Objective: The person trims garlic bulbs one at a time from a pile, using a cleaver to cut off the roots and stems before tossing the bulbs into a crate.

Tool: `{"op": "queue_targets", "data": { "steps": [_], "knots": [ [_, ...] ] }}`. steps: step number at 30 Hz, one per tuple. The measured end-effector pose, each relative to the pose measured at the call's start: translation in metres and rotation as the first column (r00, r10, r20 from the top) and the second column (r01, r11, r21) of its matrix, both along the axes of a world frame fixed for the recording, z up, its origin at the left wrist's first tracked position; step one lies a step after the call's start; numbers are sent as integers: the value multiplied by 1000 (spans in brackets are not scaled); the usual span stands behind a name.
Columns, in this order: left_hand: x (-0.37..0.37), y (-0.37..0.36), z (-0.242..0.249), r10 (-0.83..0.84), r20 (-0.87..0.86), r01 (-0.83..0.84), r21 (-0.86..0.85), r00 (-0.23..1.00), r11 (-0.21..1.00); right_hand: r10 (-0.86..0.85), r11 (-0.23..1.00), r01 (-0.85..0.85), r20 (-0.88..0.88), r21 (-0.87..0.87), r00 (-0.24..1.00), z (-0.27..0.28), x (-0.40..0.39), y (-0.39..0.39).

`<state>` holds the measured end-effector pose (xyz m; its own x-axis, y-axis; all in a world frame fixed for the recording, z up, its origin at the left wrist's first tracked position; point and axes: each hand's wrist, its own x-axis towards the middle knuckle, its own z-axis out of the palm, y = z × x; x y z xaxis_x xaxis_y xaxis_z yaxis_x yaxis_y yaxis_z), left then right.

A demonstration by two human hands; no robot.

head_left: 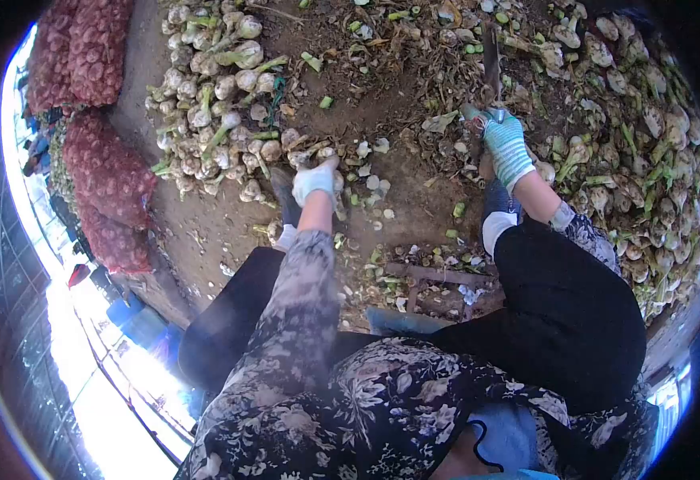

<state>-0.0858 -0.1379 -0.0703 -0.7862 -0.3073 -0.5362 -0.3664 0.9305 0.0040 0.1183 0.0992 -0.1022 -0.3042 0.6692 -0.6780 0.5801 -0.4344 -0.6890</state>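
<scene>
My left hand (315, 181), in a pale glove, reaches to the right edge of a pile of garlic bulbs (206, 112). Its fingers are bent at a bulb (326, 153); whether they grip it is too small to tell. In a green-and-white striped glove, my right hand (507, 144) is closed round the handle of a blade (491, 64), which points away from me. Another heap of garlic with stalks (662, 160) lies to the right of that hand.
Red net sacks of garlic (110, 188) stand at the left. Cut stems and dry leaves (398, 80) litter the ground between the heaps. A wooden bar (439, 274) lies between my feet, near a blue seat edge (402, 322).
</scene>
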Motion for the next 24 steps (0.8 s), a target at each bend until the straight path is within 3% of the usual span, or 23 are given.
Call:
{"op": "queue_targets", "data": {
  "steps": [1, 3, 4, 5, 6, 7, 8, 9, 10, 11, 12, 13, 15, 16, 19, 21, 22, 23, 24],
  "knots": [
    [4, 14, -7, -118, -56, 107, -181, 991, 978, 9, 1000, -9, 19, -2, 1000, -1, 0, 0],
    [6, 37, -16, -184, -32, 177, -153, 982, 972, 21, 1000, -21, 60, -2, 998, 0, 1, 1],
    [5, 33, -32, -223, -104, 213, -94, 969, 972, -15, 1000, 16, 52, -15, 999, 3, 2, 1],
    [7, 34, -41, -144, -133, 172, 235, 981, 957, -5, 999, 3, 71, 36, 997, 9, 7, 2],
    [10, 41, -43, -51, -142, 120, 537, 989, 835, 11, 996, -18, 83, 86, 996, 16, 9, 3],
    [9, 47, -39, 40, -131, 77, 778, 991, 624, 26, 991, -38, 88, 131, 996, 18, 7, 4],
    [8, 51, -34, 145, -49, -18, 905, 988, 425, 29, 995, -32, 29, 99, 999, -3, 16, 8],
    [11, 54, -22, 149, -43, -22, 913, 988, 408, -156, 988, 154, -134, -25, 979, 2, 15, 5],
    [14, 57, -11, 152, -37, -25, 920, 988, 391, -68, 996, 72, -66, 56, 996, -24, 21, 6],
    [19, 56, 0, 68, -110, 53, 825, 992, 562, 16, 991, -16, 6, 136, 1000, -54, 31, 11],
    [15, 47, -3, 31, 105, -104, 813, 994, 573, -81, 993, 88, -94, 73, 992, -58, 37, 11],
    [19, 42, 4, 62, 110, -125, 794, 992, 594, -74, 994, 82, -125, 65, 989, -50, 33, 8],
    [18, 27, 15, 256, 1, -184, 696, 967, 694, -72, 996, 82, -176, 48, 982, -26, 29, 5],
    [8, 18, 19, 301, -69, -174, 685, 951, 707, 12, 998, -4, -128, 59, 992, -6, 24, 5],
    [-19, 14, 24, 345, -478, -141, 412, 808, 900, -40, 998, 45, -120, 43, 992, -3, 23, 1],
    [-47, -6, -1, -100, -439, 229, 251, 893, 941, -48, 999, 50, -116, 16, 992, -4, 24, 2],
    [-54, 3, 8, -323, -393, 419, 185, 861, 889, -39, 999, 41, -92, 16, 995, 5, 21, 3],
    [-61, 15, 17, 76, -102, -10, 532, 992, 847, -35, 999, 36, -71, 20, 997, 11, 19, 5],
    [-83, 6, 12, 175, -15, -117, 688, 985, 717, -77, 996, 73, -105, -46, 991, 16, 21, 6]
  ]
}}
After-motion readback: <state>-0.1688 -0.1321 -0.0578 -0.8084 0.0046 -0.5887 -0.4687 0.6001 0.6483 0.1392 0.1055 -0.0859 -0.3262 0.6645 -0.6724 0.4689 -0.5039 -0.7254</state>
